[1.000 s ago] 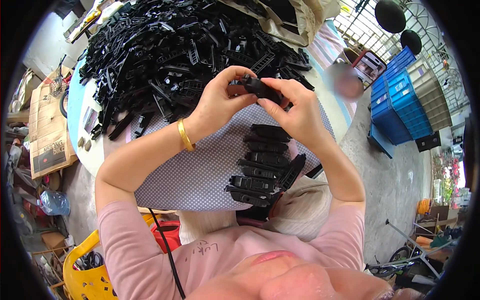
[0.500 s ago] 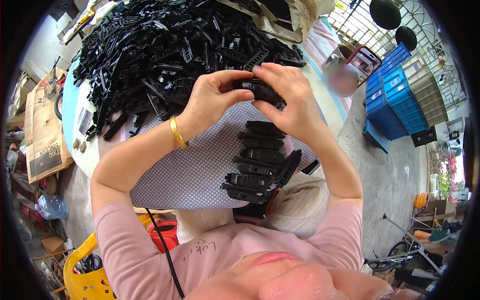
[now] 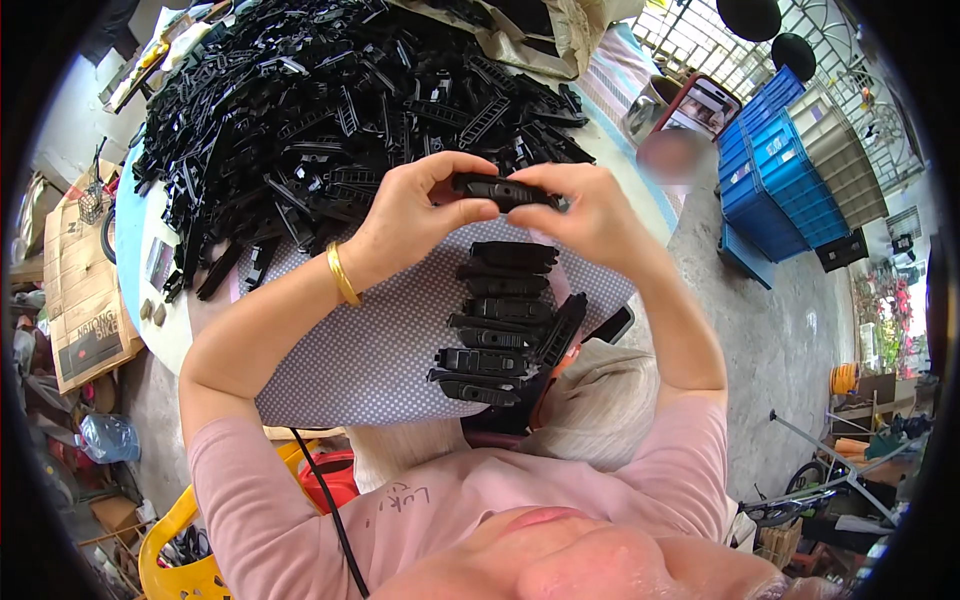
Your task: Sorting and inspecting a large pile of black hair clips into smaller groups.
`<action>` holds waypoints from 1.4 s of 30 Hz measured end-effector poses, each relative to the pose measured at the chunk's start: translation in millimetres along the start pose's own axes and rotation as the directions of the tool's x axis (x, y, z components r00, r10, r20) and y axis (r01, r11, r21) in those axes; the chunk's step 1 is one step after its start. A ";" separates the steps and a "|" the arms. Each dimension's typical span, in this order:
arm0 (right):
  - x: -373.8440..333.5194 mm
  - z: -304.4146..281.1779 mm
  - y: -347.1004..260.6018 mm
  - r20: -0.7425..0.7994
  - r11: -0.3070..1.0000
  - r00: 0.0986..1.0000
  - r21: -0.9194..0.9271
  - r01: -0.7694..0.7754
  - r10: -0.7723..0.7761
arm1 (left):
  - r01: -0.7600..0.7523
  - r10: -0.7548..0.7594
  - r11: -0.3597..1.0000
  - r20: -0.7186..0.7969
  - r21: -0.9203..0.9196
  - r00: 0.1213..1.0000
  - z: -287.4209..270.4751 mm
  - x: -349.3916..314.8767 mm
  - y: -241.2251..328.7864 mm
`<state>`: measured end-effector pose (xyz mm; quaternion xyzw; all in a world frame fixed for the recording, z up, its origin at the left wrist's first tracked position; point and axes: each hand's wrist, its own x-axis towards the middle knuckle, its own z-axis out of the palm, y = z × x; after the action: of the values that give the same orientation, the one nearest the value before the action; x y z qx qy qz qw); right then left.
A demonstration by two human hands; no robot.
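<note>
Left hand [image 3: 418, 208] and right hand [image 3: 592, 215] fingers pinch black piece [image 3: 505, 191] at opposite ends, likely for steadiness; parts row [image 3: 502, 311] by worktop [image 3: 345, 350] near edge, presumably for reach.

a cluttered room with a smooth grey floor [image 3: 810, 340] and bright daylight at the right edge.
a barred window [image 3: 682, 38] shows at the upper right, beyond stacked blue crates [image 3: 750, 200]; a pale wall [image 3: 70, 115] stands upper left, a yellow chair [image 3: 165, 545] lower left, a cloth-covered desk [image 3: 330, 360] in the middle.
</note>
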<state>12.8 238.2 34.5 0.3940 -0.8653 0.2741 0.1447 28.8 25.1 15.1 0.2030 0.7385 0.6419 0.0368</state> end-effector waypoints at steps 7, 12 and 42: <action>-4.1 -2.4 97.5 -0.109 0.959 0.956 -0.049 -0.279 0.272 | -0.254 0.151 0.832 0.239 0.493 0.959 5.2 -2.1 -6.0; 2.0 -0.9 95.0 -0.082 0.904 0.924 -0.192 -0.382 0.373 | -0.267 0.163 0.872 0.270 0.410 0.949 0.4 -1.3 -14.5; 4.7 0.0 19.4 -0.051 0.892 0.955 0.376 -0.253 0.292 | 0.064 -0.073 0.857 0.003 -0.511 0.997 0.8 4.9 -23.4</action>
<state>-5.0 245.8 29.8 0.2736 -0.8369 0.4682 0.0748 18.6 25.3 -6.6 0.1544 0.5492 0.8144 0.1062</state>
